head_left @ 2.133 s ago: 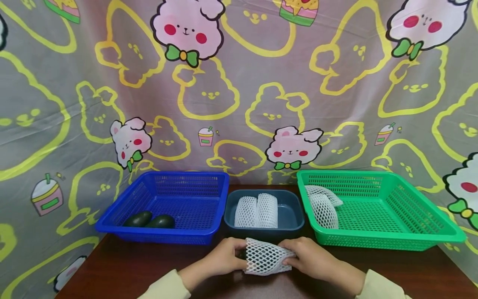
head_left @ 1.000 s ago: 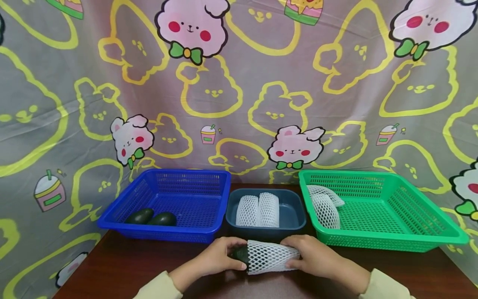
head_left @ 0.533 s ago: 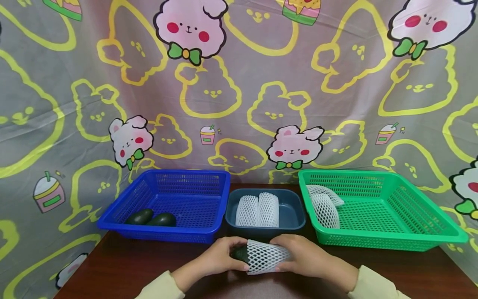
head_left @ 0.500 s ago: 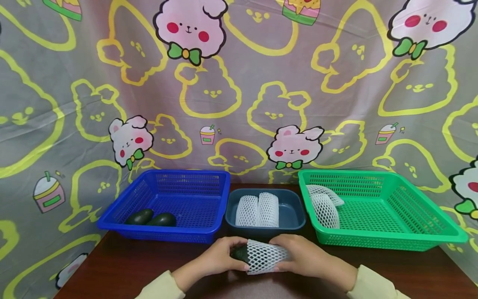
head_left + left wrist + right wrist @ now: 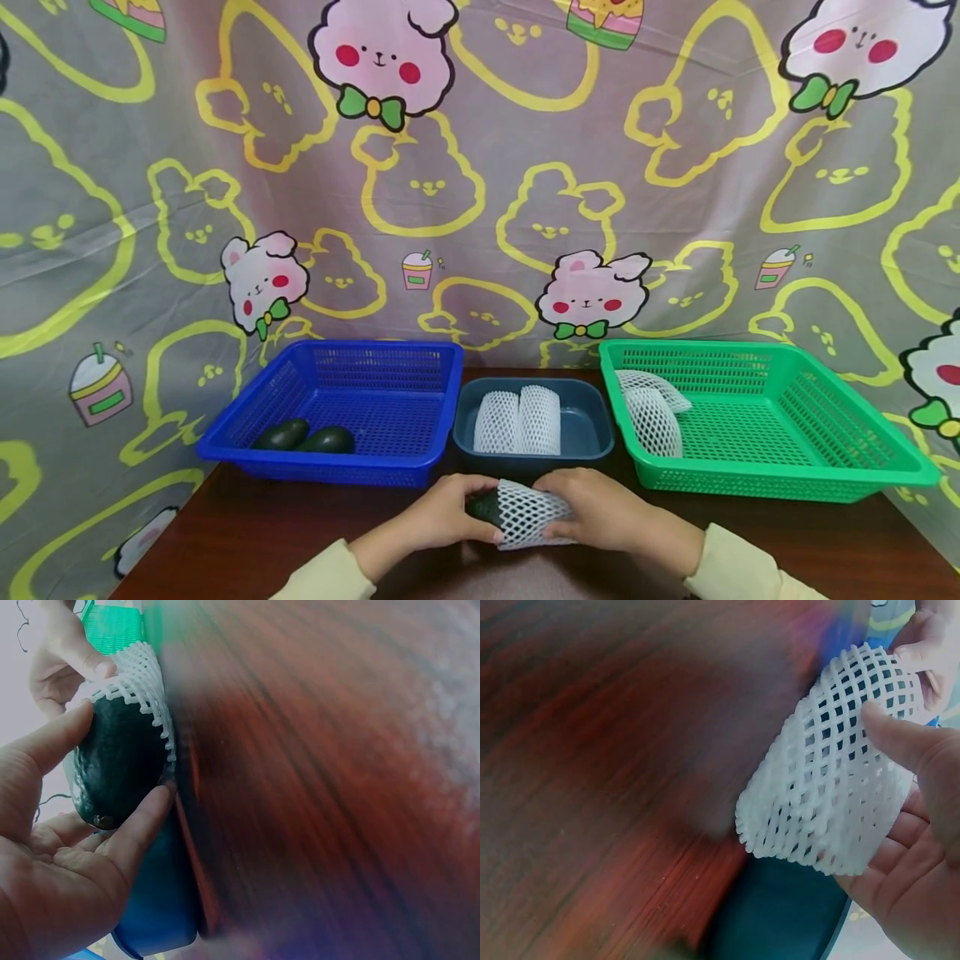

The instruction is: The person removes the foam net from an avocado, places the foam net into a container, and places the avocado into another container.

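Right hand (image 5: 596, 510) closer, avocado (image 5: 124, 761) half-hidden

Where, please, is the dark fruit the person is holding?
In the head view, the dark fruit is at lower centre, in front of the small tray: the left grip holds its bare end, the right grip its white net.

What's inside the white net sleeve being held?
A dark green avocado; its bare end sticks out by the left hand. The rest is covered by the net sleeve and right hand, dark patches showing through some holes.
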The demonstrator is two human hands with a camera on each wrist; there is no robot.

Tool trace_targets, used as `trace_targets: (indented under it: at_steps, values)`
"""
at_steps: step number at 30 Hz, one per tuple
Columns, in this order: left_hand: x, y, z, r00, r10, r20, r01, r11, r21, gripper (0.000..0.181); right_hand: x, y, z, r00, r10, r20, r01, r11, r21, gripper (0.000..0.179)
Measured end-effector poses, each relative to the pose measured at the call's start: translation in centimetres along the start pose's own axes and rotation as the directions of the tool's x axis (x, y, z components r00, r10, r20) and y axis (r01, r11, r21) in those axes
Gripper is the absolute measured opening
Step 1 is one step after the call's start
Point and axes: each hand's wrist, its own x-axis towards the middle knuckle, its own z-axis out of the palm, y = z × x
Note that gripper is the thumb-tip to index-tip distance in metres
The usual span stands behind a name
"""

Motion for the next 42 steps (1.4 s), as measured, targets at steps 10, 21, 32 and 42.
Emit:
trace_targets:
  at_steps: [10,21,32,42]
  values:
    - [-0.1,0.1,0.1,1.000,-0.002,-0.015,0.002,1.000,0.031,0.064,0.2,-0.2,0.0,0.997,-0.060,-0.052,0.060,0.998,-0.006,0.020]
    - [-0.8,0.3,-0.4,0.998,-0.042,-0.037,0.039,0.997,-0.069,0.059,-0.3,-0.1,-0.3,0.990,-0.069,-0.125,0.068,0.998,-0.013,0.008]
    - [-1.9,0.1,-1.3,0.996,-0.032,-0.085,0.022,0.994,-0.107,0.057,-1.2,-0.2,-2.2,0.988,0.072,-0.138,-0.075,0.997,-0.013,0.007]
    - [-2.4,-0.4,-1.9,0.993,-0.049,-0.104,0.038,0.994,-0.106,0.058,-2.0,-0.8,-4.6,0.968,0.135,-0.212,-0.135,0.991,0.015,0.032]
